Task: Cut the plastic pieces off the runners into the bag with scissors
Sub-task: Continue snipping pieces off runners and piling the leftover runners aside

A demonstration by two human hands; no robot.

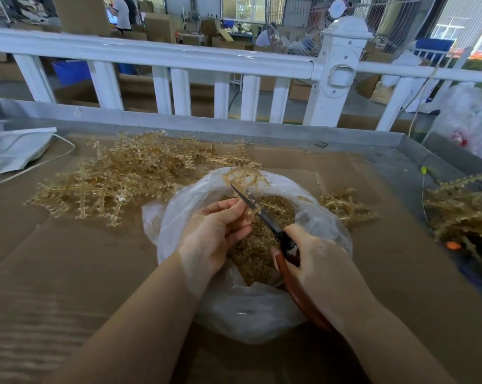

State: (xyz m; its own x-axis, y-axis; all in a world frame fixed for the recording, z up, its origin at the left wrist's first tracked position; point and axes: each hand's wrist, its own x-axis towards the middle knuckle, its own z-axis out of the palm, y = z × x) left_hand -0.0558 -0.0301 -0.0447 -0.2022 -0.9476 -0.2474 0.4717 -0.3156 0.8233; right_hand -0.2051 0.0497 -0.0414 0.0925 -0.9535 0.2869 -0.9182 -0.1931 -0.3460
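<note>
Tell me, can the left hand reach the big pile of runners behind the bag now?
Probably not yet: the left hand holds a runner over the bag. The pile lies open, nothing blocking.

Clear plastic bag [262, 309], mouth rolled open, near centre on the cardboard-covered bench [68, 259]; filled with small amber cut pieces [262, 245]. Amber runner [244, 176] with side stubs, held over the bag's far rim. Scissors [264, 217] with dark blades and reddish-brown handles, angled from near right up to far left, blade tips at the runner. Heap of uncut runners [118, 176] spread far left of the bag; smaller clump [342, 206] just right of it; another heap [461, 212] at the right edge.
</note>
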